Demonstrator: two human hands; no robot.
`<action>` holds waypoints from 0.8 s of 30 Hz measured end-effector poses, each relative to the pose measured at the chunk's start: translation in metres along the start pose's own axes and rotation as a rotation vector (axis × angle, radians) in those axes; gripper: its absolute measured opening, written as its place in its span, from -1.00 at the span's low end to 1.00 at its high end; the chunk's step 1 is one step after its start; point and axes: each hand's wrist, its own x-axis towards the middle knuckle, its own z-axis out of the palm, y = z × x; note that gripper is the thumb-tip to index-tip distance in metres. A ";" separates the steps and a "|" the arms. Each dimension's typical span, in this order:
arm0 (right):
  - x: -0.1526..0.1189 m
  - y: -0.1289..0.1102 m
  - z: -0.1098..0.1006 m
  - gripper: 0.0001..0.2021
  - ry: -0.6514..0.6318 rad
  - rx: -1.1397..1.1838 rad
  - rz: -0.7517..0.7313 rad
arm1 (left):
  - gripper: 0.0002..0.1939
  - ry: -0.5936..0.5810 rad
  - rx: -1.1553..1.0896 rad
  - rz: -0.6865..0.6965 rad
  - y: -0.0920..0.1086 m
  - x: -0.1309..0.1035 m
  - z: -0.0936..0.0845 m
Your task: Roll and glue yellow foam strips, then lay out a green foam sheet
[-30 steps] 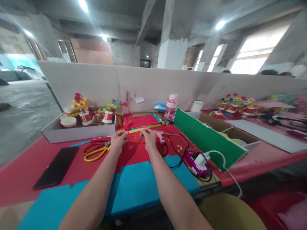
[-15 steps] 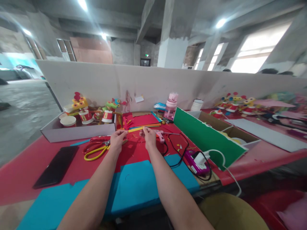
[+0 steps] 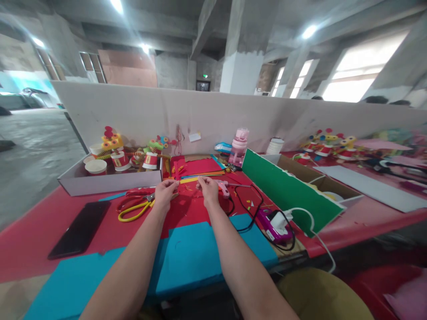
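Head view, looking forward and down over a red-covered worktable. Both bare forearms extended toward table centre. Left hand and right hand set close together, fingertips pinched and turned toward each other above the red surface. Something thin apparently stretched between the 2 hands, possibly a fine strip or thread; too small to identify with certainty. Both hands pinched closed rather than spread.

Just left of left hand: 2 pairs of scissors, 1 red-handled and 1 yellow-handled, lying flat and overlapping. Just right of right hand: pink hot-glue gun lying on its side, black cord looping toward a purple and white power adapter. Behind the hands: stack of red, yellow and blue foam sheets. Nearer the body: large blue foam sheets laid flat under the forearms.

Far left: black phone face up. Rear left: shallow grey cardboard tray containing paper cups and colourful cup-bodied craft figures. Rear centre: pink drink bottle upright near the grey partition wall. Right of centre: open cardboard box with a green flap. Further craft figures lined up at rear right.
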 end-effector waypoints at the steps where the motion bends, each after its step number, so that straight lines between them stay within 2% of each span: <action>1: 0.001 0.001 -0.001 -0.68 -0.004 -0.007 -0.005 | -0.70 0.002 -0.001 -0.008 0.000 0.000 0.000; 17: 0.007 0.009 -0.002 -0.75 -0.061 0.015 0.020 | -0.69 0.021 -0.012 -0.035 0.000 0.001 -0.003; 24: 0.005 0.005 -0.002 -0.67 -0.095 0.110 0.102 | -0.69 0.028 -0.020 -0.026 0.000 0.003 -0.004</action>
